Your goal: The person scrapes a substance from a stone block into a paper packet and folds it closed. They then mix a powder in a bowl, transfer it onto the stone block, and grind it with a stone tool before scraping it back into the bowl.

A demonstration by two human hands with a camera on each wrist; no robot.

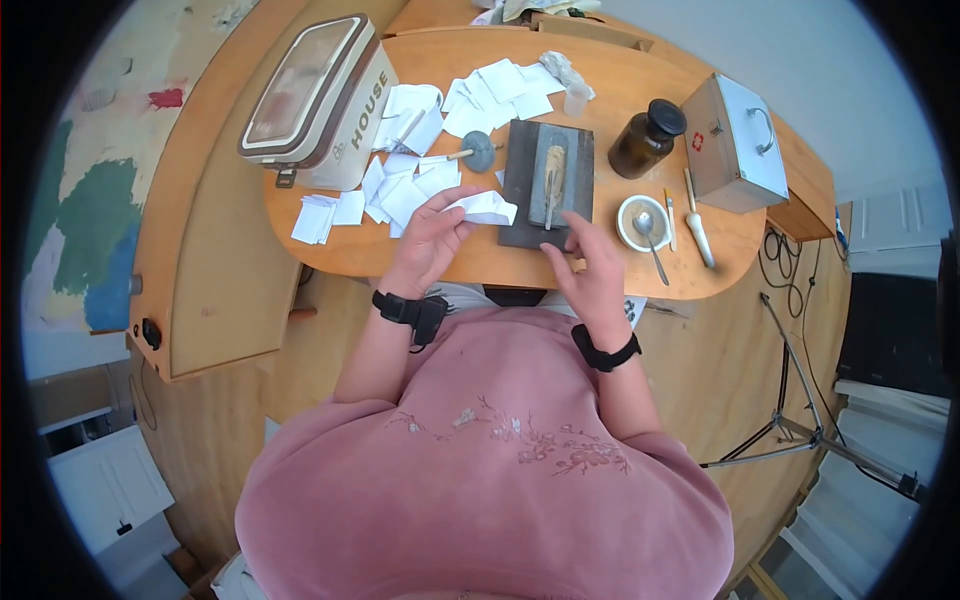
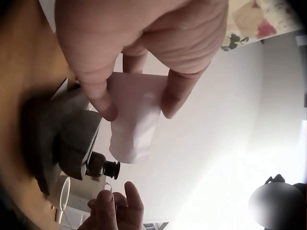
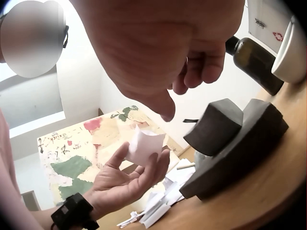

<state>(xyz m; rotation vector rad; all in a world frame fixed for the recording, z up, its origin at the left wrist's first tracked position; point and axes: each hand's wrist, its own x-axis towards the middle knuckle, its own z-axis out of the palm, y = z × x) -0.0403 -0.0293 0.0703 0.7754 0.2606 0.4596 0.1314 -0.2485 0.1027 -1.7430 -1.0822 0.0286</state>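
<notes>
While your left hand (image 1: 430,240) pinches one folded white paper packet (image 1: 486,208), your right hand (image 1: 592,268), fingers parted, unladen, hangs near one grey rectangular slab (image 1: 575,180).

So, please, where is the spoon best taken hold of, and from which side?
Probably by the spoon handle, near its free end, with the right hand coming from the person's side: the handle crosses the near rim of the bowl and sticks out toward the person, while the head sits inside.
</notes>
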